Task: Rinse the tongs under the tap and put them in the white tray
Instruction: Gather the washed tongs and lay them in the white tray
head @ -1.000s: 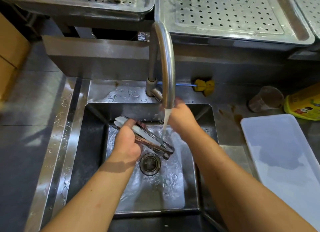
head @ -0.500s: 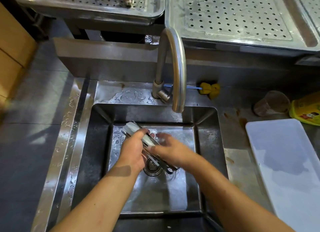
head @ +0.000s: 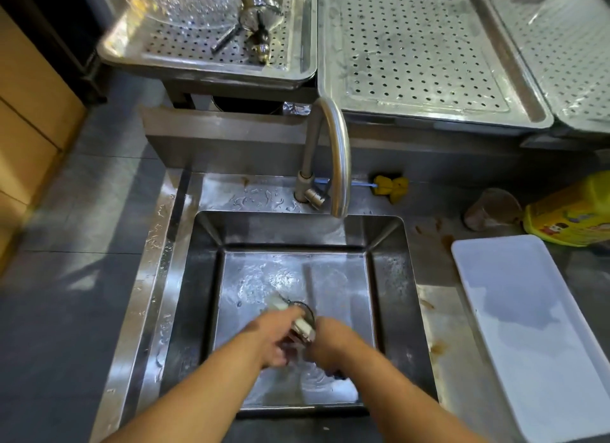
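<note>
We count one pair of tongs (head: 302,327), two hands, one tap (head: 341,165) and one white tray (head: 528,310). The left hand's (head: 274,340) fingers clamp round the tongs, low in the sink (head: 389,277). The right hand (head: 330,343) sits just beside them, but blur hides whether its fingers grip. The tray lies well right of the fingers, its near end cut off.

Tray (head: 495,277) right of sink (head: 389,277)

Inside the sink (head: 198,277), the blurred left grip (head: 274,337) and right grip (head: 333,340) hide most of the tongs (head: 303,327); right of it, the white tray (head: 528,327) runs off-frame.
</note>
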Tool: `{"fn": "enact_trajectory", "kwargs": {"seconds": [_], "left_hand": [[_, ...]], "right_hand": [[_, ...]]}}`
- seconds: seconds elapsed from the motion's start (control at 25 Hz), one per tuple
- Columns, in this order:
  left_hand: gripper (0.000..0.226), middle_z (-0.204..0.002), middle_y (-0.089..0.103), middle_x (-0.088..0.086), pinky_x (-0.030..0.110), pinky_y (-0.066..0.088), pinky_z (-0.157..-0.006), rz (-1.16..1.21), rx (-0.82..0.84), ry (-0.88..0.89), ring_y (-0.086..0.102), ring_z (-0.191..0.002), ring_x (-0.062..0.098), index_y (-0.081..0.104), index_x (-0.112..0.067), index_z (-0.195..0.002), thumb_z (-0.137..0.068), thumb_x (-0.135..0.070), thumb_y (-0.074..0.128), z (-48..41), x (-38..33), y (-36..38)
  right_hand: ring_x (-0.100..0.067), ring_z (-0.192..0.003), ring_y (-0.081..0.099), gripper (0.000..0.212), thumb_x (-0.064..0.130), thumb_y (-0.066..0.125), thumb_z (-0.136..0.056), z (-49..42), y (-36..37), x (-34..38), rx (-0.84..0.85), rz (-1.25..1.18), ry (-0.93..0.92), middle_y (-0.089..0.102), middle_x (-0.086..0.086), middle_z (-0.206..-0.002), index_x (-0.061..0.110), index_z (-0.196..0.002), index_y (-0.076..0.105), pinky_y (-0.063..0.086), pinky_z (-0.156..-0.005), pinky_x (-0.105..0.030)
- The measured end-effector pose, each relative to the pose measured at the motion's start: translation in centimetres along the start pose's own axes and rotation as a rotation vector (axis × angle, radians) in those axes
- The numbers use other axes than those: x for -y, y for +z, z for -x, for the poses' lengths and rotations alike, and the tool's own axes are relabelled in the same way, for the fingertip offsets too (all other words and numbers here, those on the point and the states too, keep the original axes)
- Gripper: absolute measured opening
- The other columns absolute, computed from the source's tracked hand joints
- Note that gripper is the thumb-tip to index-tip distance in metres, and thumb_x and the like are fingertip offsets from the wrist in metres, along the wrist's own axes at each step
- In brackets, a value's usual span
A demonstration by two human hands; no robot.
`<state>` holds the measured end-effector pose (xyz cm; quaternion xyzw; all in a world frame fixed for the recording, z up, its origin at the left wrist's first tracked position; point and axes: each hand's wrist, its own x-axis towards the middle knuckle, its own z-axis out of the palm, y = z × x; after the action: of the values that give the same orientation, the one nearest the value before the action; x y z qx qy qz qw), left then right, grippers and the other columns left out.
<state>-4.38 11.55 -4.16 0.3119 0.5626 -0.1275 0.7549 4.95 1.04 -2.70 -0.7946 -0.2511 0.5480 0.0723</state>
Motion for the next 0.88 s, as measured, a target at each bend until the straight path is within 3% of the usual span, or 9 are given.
{"fn": "enact_trajectory", "kwargs": {"seconds": [0.08, 0.2, 0.32, 0.44, 0.56, 0.64, 0.76, 0.88], "left_hand": [[0.027, -0.076, 0.081, 0.011, 0.030, 0.057, -0.061, -0.039, 0.022, -0.032, 0.072, -0.057, 0.023, 0.076, -0.007, -0.094, -0.097, -0.035, 0.074, 0.4, 1.7, -0.4], [0.035, -0.096, 0.084, 0.014, 0.035, 0.061, -0.067, 0.104, 0.093, 0.100, 0.078, -0.073, 0.024, 0.078, -0.008, -0.112, -0.092, -0.037, 0.080, 2.2, 1.1, -1.5], [0.039, -0.091, 0.082, 0.012, 0.031, 0.056, -0.051, 0.087, 0.166, 0.377, 0.075, -0.070, 0.025, 0.071, -0.016, -0.119, -0.086, -0.030, 0.086, 5.0, -0.8, -1.5], [0.047, -0.096, 0.078, 0.020, 0.036, 0.058, -0.057, 0.039, 0.320, 0.475, 0.073, -0.076, 0.034, 0.074, -0.013, -0.119, -0.080, -0.034, 0.089, 7.3, -2.5, -1.7], [0.048, -0.096, 0.077, 0.016, 0.038, 0.061, -0.067, 0.004, 0.067, 0.368, 0.074, -0.075, 0.030, 0.057, -0.011, -0.125, -0.089, -0.026, 0.085, 7.9, -2.5, -1.2], [0.040, -0.094, 0.078, 0.013, 0.028, 0.055, -0.060, -0.002, -0.020, 0.311, 0.073, -0.068, 0.027, 0.055, -0.012, -0.121, -0.092, -0.024, 0.081, 8.4, -1.8, -1.4], [0.031, -0.089, 0.083, 0.013, 0.032, 0.056, -0.068, -0.146, 0.087, 0.307, 0.073, -0.069, 0.026, 0.072, -0.008, -0.113, -0.091, -0.028, 0.079, 9.2, -1.2, -2.6], [0.055, -0.098, 0.085, 0.005, 0.043, 0.059, -0.081, -0.214, 0.257, 0.434, 0.078, -0.084, 0.022, 0.068, -0.020, -0.121, -0.074, -0.037, 0.091, 11.0, -1.5, -3.8]], "right_hand": [[-0.021, -0.063, 0.068, 0.017, 0.034, 0.072, -0.088, 0.8, 1.3, 0.4, -0.118, 0.118, 0.011, 0.071, 0.000, -0.083, 0.029, -0.101, 0.063, 0.059, -0.053, -0.033], [-0.015, -0.049, 0.062, 0.015, 0.029, 0.071, -0.084, 2.5, 0.4, 1.3, -0.118, -0.219, -0.023, 0.068, 0.000, -0.074, 0.032, -0.091, 0.059, 0.048, -0.041, -0.026], [-0.023, -0.047, 0.060, 0.021, 0.019, 0.069, -0.084, 5.2, -0.8, 2.5, 0.037, -0.676, -0.188, 0.067, -0.013, -0.074, 0.008, -0.102, 0.067, 0.050, -0.046, -0.029], [-0.024, -0.049, 0.061, 0.018, 0.022, 0.073, -0.086, 7.5, -1.0, 3.9, 0.178, -0.882, -0.280, 0.066, -0.014, -0.073, 0.010, -0.099, 0.068, 0.050, -0.044, -0.026], [-0.022, -0.045, 0.056, 0.022, 0.023, 0.075, -0.084, 8.3, 0.7, 5.2, -0.042, -0.740, -0.125, 0.065, -0.013, -0.068, 0.006, -0.097, 0.069, 0.046, -0.043, -0.027], [-0.023, -0.040, 0.054, 0.027, 0.023, 0.070, -0.084, 8.4, 1.9, 5.7, -0.201, -0.571, -0.016, 0.063, -0.009, -0.061, 0.000, -0.098, 0.067, 0.041, -0.039, -0.025], [-0.025, -0.041, 0.059, 0.022, 0.018, 0.064, -0.083, 8.9, 2.3, 5.8, -0.238, -0.493, -0.025, 0.064, -0.005, -0.058, 0.003, -0.099, 0.068, 0.042, -0.039, -0.026], [-0.024, -0.046, 0.061, 0.016, 0.025, 0.065, -0.086, 10.4, 1.5, 5.9, -0.240, -0.588, -0.162, 0.069, -0.005, -0.062, 0.020, -0.101, 0.069, 0.045, -0.042, -0.027]]}}
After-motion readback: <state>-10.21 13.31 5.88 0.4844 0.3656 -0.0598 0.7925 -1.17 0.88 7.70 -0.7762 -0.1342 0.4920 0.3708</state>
